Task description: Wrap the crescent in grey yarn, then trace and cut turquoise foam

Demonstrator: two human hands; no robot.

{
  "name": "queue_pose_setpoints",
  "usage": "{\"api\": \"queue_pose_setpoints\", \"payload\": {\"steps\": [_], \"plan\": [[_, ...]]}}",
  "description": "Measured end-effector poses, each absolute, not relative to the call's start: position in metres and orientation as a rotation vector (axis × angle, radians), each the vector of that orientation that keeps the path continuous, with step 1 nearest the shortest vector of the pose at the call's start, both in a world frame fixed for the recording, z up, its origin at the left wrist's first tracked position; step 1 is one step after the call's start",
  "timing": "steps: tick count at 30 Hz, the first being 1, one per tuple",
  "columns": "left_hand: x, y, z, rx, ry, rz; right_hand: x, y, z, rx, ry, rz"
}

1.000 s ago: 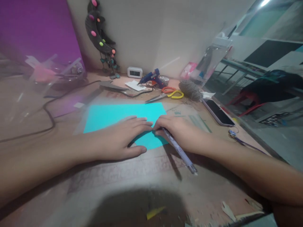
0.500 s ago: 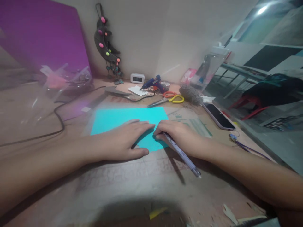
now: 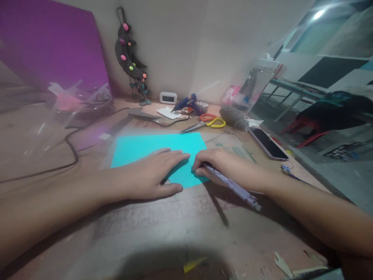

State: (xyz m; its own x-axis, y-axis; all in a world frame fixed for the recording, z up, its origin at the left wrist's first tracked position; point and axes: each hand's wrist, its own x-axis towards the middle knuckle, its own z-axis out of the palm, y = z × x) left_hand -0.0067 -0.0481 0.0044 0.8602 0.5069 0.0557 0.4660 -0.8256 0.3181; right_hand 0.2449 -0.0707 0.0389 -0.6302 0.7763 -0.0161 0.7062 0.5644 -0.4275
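Observation:
A bright turquoise sheet of paper [image 3: 145, 147] lies on the worktable. Across its lower left part rests my left hand [image 3: 160, 171], flat with the fingers stretched and the thumb apart. My right hand [image 3: 212, 165] is closed around a pale purple pen [image 3: 233, 186] near the sheet's right edge. The pen slants, its rear end pointing toward me and to the right; its tip is hidden behind my fingers. Just beyond the sheet are scissors [image 3: 215, 123] with orange and yellow handles.
A blue glue gun [image 3: 189, 104], a small white digital clock [image 3: 168, 97] and grey yarn [image 3: 234, 116] stand at the back. On the right lies a phone [image 3: 268, 144]. A dark cable [image 3: 76, 149] curves across the left. Paper scraps, one yellow scrap [image 3: 194, 265] among them, lie near the front edge.
The rear end of the pen has swung to the right and slightly up, and my right hand has shifted a little to the right. My left hand stays flat on the paper.

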Motion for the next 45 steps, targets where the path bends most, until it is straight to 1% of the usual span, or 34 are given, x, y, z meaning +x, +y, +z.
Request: {"api": "queue_pose_setpoints", "payload": {"steps": [3,9,14,20,26,33,39,45], "plan": [[-0.007,-0.048,0.003,2.744,0.729,0.204,0.249,-0.069,0.038,-1.271,-2.619,0.666],[-0.006,-0.048,0.005,2.737,0.724,0.192,0.244,-0.072,0.031,-1.198,-2.535,0.474],[-0.006,-0.049,0.004,2.733,0.728,0.201,0.246,-0.079,0.043,-1.235,-2.671,0.623],[-0.007,-0.046,0.001,2.766,0.718,0.215,0.247,-0.069,0.026,-1.191,-2.507,0.514],[-0.008,-0.046,0.001,2.767,0.746,0.169,0.25,-0.071,0.039,-1.244,-2.625,0.712],[-0.007,-0.046,0.002,2.771,0.714,0.224,0.241,-0.069,0.023,-1.2,-2.451,0.505],[-0.008,-0.045,0.002,2.746,0.736,0.169,0.241,-0.067,0.027,-1.349,-2.453,0.729],[-0.008,-0.043,-0.002,2.773,0.683,0.253,0.238,-0.068,0.016,-1.076,-2.475,0.486]]}}
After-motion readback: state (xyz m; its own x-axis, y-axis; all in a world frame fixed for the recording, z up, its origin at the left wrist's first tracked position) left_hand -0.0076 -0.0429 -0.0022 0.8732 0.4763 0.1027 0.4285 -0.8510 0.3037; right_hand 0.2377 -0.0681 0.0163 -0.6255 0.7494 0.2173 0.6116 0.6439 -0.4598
